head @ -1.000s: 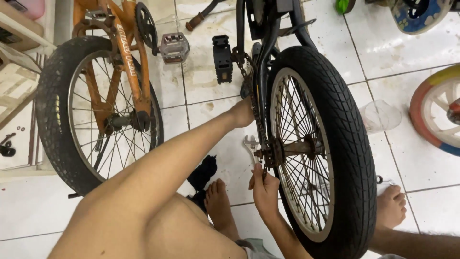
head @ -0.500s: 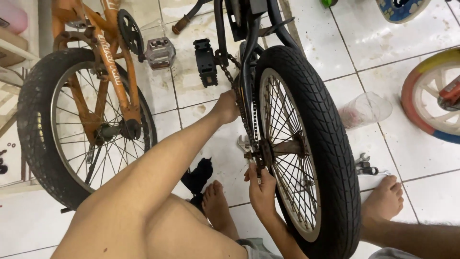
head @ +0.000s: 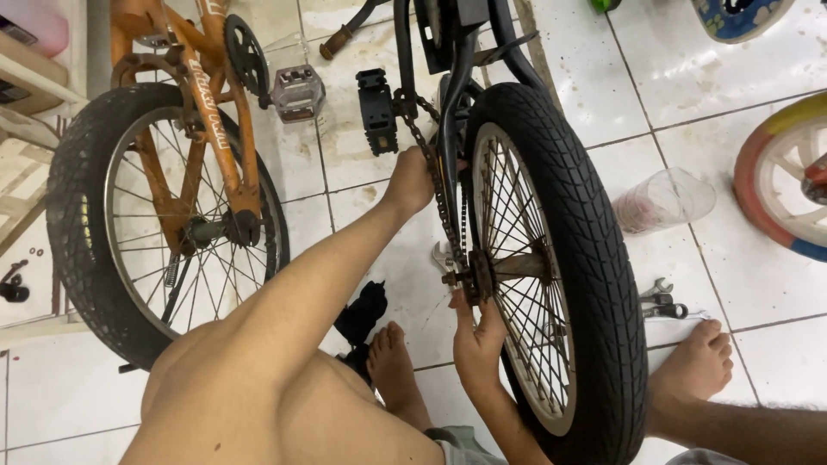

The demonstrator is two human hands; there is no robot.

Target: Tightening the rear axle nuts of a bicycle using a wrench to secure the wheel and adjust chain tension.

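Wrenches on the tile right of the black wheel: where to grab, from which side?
Probably grip the wrenches at their shafts, coming straight down from above. They lie flat on the white tile floor, between the black tyre and a bare foot, so sideways room looks tight; from above they are uncovered.

Left hand [head: 412, 182] reaches forward; right hand [head: 476, 337] curled.

1. The place looks like a small bicycle repair spot inside a home, with a white tiled floor [head: 758, 77] that is stained and scuffed.
2. Two bicycles stand close together: a black one with a wide rear wheel [head: 551, 258] and an orange bicycle [head: 172, 189].
3. Spanners [head: 663, 300] lie loose on the tiles.
4. A coloured small wheel [head: 788, 176] sits at the right edge.
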